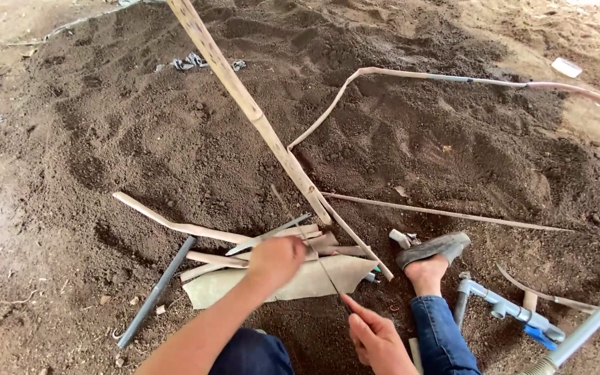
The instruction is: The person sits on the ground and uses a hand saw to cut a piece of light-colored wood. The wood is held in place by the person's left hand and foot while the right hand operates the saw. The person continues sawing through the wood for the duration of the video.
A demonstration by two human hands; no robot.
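Note:
My left hand (276, 260) is closed in a fist over a pile of split bamboo pieces (203, 258) and a beige sheet (314, 279) on the dark soil. My right hand (373, 337) pinches the lower end of a thin dark sliver (324, 271) that runs up toward the left hand. A long bamboo pole (244, 101) slants from the top of the view down to the ground just beyond my hands. Next to the left hand lies a thin grey blade-like strip (269, 235). Whether the left hand grips the sliver or the strip is unclear.
My foot in a grey sandal (432, 248) rests to the right of the pile. A grey pipe (154, 292) lies at the left, and a grey and blue pipe fitting (508, 309) and a hose (588, 326) at the lower right. A bent pale tube (453, 78) crosses the soil behind.

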